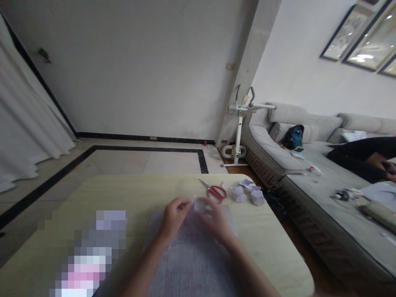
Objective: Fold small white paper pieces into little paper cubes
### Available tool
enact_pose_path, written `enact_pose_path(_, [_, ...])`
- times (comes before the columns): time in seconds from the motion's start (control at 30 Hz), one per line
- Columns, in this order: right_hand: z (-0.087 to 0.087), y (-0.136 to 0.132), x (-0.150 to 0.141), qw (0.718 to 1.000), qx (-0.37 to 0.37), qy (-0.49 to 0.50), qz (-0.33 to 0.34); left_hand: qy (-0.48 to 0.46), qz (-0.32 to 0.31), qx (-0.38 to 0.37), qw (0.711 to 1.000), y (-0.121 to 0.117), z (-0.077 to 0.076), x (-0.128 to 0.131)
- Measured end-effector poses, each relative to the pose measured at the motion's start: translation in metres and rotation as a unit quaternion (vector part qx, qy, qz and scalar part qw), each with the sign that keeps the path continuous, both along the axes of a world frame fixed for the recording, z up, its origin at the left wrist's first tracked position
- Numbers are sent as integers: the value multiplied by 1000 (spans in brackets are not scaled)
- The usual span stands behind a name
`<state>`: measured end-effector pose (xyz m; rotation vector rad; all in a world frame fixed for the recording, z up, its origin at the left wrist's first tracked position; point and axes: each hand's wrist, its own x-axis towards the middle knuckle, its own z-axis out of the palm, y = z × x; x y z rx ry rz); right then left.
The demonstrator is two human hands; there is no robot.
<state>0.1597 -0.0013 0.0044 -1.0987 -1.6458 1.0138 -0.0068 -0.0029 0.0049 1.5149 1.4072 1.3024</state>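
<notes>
A small piece of white paper [199, 205] is between my two hands near the far half of the table. My left hand [175, 214] pinches its left side, thumb and fingers together. From the other side, my right hand [215, 218] curls its fingers round the same piece. Beneath both hands lies a large greyish sheet [192, 260] with faint markings, too blurred to read. Red-handled scissors [218, 193] rest just beyond my right hand, blades pointing away to the left. Several folded white paper pieces [239, 194] sit to the right of the scissors.
The pale wooden table [272, 247] has rounded corners. A pixelated patch [93, 260] hides something at its left. To the right stands a grey sofa [324, 198] with a dark blue bag [293, 138] and a person's dark-clothed legs [361, 156]. White exercise equipment [238, 132] is behind.
</notes>
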Motion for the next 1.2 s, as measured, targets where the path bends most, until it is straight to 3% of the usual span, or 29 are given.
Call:
enact_pose_path(0.3, [1, 2, 1, 999, -35, 34, -9, 16, -48, 49, 998, -6, 8, 6])
enact_pose_path(0.63, [0, 0, 4, 1000, 1, 26, 14, 21, -88, 80, 993, -10, 11, 10])
enact_pose_path(0.83, [0, -2, 5, 998, 56, -26, 35, 3, -103, 57, 993, -13, 12, 11])
enact_pose_path(1.03, [1, -1, 7, 996, 67, -51, -12, -32, -45, -1, 998, -10, 6, 9])
enact_pose_path(1.2, [7, -1, 10, 987, 107, -117, -8, 17, -75, -10, 997, -4, -3, 7])
